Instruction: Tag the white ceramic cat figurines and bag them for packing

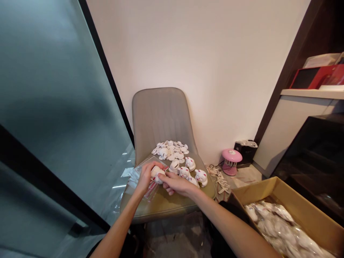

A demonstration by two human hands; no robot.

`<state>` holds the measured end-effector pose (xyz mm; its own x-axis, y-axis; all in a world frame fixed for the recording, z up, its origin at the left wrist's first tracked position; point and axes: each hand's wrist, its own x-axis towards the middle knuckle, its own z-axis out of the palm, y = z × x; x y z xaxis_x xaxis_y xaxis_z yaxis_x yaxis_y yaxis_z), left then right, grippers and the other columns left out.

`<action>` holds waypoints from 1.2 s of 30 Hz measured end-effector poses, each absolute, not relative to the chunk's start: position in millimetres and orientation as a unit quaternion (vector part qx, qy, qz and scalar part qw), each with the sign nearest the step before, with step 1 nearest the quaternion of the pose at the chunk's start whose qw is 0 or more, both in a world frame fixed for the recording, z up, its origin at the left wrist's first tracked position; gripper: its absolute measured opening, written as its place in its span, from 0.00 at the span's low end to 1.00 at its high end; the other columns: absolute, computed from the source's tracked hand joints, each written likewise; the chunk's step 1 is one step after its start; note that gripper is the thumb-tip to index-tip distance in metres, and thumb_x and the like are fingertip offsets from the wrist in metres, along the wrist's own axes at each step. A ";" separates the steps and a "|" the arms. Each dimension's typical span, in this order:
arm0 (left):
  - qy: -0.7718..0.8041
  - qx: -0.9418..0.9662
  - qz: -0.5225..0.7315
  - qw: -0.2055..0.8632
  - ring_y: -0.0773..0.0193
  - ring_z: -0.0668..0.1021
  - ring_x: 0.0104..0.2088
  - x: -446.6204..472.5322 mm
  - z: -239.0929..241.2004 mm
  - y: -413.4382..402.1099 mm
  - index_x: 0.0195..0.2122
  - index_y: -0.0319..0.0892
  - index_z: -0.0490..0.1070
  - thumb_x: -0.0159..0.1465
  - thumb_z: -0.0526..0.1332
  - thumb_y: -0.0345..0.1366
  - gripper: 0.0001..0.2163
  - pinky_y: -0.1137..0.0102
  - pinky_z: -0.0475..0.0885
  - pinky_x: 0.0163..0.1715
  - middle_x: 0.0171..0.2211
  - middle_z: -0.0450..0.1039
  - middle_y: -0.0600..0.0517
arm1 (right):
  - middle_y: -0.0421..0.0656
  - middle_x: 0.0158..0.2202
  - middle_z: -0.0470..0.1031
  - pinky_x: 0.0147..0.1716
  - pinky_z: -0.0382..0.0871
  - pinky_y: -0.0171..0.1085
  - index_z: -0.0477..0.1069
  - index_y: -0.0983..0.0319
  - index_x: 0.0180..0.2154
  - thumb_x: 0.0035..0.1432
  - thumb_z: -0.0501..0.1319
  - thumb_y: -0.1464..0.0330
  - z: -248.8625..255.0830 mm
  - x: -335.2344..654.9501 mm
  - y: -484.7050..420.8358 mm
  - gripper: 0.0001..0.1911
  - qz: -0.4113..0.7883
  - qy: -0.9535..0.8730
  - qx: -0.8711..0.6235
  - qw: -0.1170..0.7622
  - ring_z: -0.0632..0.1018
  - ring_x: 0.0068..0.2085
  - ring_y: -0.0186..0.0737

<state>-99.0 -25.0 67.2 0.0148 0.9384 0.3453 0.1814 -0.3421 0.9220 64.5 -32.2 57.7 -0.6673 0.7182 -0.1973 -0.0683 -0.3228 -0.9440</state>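
A white cat figurine (156,175) is held between both hands, low over the chair seat (161,209). My left hand (146,175) wraps its left side, fingers over the top. From the right, my right hand (174,182) grips it with the thumb on its front; its other fingers curl below. Clear plastic bags (135,175) with red print lie under and beside my left hand. Several more white cat figurines (201,177) with red ears stand on the seat right of my right hand. Behind them is a pile of white round discs (176,148), with another figurine lying on it.
A cardboard box (290,193) at the lower right holds several plastic-wrapped white figurines. Beyond the chair's right side, a pink lamp-like device (232,161) and a black box (245,152) stand on the floor near white strips (221,181). A frosted glass panel (61,89) is at left.
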 end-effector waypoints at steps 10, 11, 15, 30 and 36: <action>0.435 0.619 0.547 0.359 0.57 0.79 0.33 -98.0 68.8 -26.4 0.25 0.40 0.76 0.66 0.49 0.45 0.21 0.66 0.71 0.39 0.30 0.79 0.47 | 0.29 0.21 0.54 0.18 0.48 0.27 0.59 0.59 0.38 0.61 0.59 0.48 61.3 66.6 -35.5 0.22 0.755 -0.541 -0.296 0.224 0.54 0.19 0.25; 0.431 0.631 0.541 0.352 0.57 0.79 0.34 -97.6 70.8 -27.8 0.25 0.41 0.76 0.65 0.50 0.44 0.20 0.66 0.71 0.40 0.31 0.80 0.47 | 0.29 0.21 0.53 0.18 0.48 0.27 0.59 0.59 0.38 0.61 0.59 0.48 62.0 66.9 -35.8 0.22 0.756 -0.540 -0.295 0.223 0.54 0.19 0.25; 0.414 0.653 0.523 0.358 0.54 0.78 0.47 -94.0 78.2 -33.2 0.25 0.41 0.72 0.63 0.53 0.42 0.15 0.62 0.69 0.50 0.46 0.79 0.46 | 0.29 0.22 0.54 0.18 0.48 0.27 0.58 0.59 0.38 0.61 0.59 0.48 63.5 68.1 -36.6 0.21 0.753 -0.539 -0.300 0.228 0.54 0.19 0.25; 0.470 0.637 0.519 0.322 0.60 0.74 0.27 -86.0 79.1 -38.6 0.23 0.42 0.75 0.65 0.52 0.45 0.20 0.69 0.69 0.29 0.24 0.76 0.50 | 0.30 0.20 0.55 0.16 0.49 0.27 0.60 0.59 0.35 0.61 0.58 0.48 62.1 66.9 -39.8 0.21 0.752 -0.530 -0.323 0.221 0.54 0.18 0.25; 0.492 0.620 0.523 0.317 0.61 0.73 0.24 -87.6 79.5 -36.9 0.21 0.41 0.73 0.65 0.52 0.46 0.21 0.70 0.67 0.26 0.21 0.74 0.50 | 0.30 0.20 0.54 0.17 0.49 0.27 0.60 0.59 0.35 0.61 0.58 0.48 53.4 61.6 -39.0 0.22 0.779 -0.497 -0.300 0.236 0.54 0.18 0.25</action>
<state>-87.6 -36.9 79.5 -0.0299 0.9415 0.3356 0.2781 -0.3147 0.9075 61.6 -39.0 53.4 -0.7081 0.6665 -0.2331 -0.0690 -0.3939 -0.9166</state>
